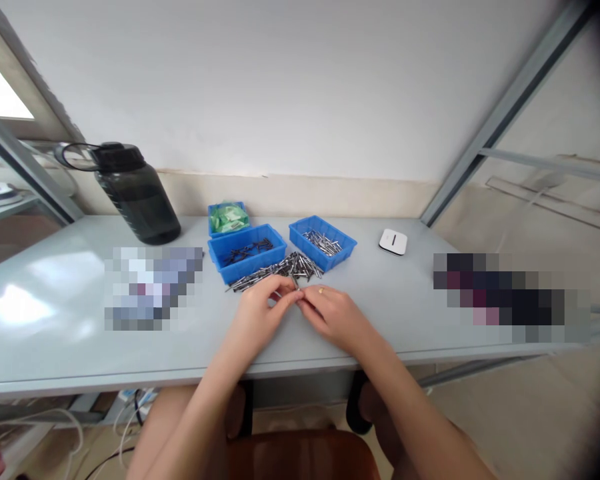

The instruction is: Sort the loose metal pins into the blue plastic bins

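My left hand [266, 303] and my right hand [334, 312] meet fingertip to fingertip just above the near side of the desk. Between them, pinched in the left fingers, shows a small metal pin [295, 283], mostly hidden; the right fingertips press at its lower end. Right behind the hands lies a loose pile of thin metal pins [260, 275], silver and dark mixed. A blue bin [233, 272] at the back left of the pile holds dark pins. To its right, another blue bin [341, 255] contains shiny silver pins.
A small blue bin [213, 229] with green plastic packets stands behind. At left is a large dark water bottle [140, 200]; at right lies a white square device [393, 242]. Blurred-out items lie on both sides of the grey desk [380, 320]. Cables hang below left.
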A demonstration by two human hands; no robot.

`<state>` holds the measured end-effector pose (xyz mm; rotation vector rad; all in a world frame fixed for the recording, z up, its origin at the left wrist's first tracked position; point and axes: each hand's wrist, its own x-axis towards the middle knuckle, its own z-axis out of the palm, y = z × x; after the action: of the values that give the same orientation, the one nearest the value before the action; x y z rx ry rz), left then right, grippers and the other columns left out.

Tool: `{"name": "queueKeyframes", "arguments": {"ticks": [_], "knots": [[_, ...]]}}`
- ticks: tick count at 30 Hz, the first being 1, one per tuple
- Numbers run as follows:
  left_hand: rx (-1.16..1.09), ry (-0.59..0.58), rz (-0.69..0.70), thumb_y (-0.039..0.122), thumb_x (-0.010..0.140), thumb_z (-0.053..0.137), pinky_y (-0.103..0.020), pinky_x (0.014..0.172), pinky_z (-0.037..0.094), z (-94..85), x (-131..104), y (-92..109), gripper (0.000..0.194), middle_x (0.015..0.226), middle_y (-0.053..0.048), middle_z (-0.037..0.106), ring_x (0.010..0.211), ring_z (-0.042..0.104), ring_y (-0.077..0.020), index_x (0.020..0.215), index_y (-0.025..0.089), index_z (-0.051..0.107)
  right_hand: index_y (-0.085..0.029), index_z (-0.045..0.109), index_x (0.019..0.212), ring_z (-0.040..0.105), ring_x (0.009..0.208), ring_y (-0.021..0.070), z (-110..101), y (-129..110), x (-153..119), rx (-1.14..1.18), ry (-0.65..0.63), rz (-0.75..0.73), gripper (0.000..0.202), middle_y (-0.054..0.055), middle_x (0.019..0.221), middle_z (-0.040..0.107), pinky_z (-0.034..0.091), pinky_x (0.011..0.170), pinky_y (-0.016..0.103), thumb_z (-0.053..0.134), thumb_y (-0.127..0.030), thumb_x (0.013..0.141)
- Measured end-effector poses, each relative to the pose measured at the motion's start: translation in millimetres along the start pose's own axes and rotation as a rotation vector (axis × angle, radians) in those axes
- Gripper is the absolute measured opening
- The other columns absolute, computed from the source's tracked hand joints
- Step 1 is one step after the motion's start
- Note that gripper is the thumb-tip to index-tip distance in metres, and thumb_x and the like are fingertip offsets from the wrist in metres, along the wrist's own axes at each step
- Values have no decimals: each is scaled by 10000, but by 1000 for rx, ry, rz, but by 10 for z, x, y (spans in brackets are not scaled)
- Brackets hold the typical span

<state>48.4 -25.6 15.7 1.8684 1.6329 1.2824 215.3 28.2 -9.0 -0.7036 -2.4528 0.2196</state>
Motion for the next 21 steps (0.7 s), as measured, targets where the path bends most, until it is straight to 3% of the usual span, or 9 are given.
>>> {"name": "queueKeyframes", "arguments": {"ticks": [5,9,14,21], "knots": [[3,-31,-29,231,901,522,-278,783,496,23,-9,-23,106,946,-6,700,862,644,-164,943,212,617,-199,579,1069,636,922,187,-9,-2,7,39,129,80,207,62,1005,683,497,830,325,407,-192,955],[84,-97,51,207,921,478,-293,775,492,54,-23,-83,145,951,-10,700,846,645,-172,972,218,613,-213,514,1231,629,954,188,-15,20,15,71,224,120,291,84,1082,647,510,842,332,415,-248,960],[187,-61,138,209,933,465,-308,820,478,66,-23,-129,166,972,-33,678,893,622,-181,990,206,622,-203,580,1080,600,967,193,-26,35,21,17,142,79,231,63,1005,658,473,886,344,370,-225,985],[247,19,91,223,933,477,-299,804,478,48,-14,-129,153,939,-37,673,874,624,-182,961,190,624,-205,584,995,608,904,182,-46,44,15,37,173,158,205,49,940,655,472,844,319,380,-222,982]]}}
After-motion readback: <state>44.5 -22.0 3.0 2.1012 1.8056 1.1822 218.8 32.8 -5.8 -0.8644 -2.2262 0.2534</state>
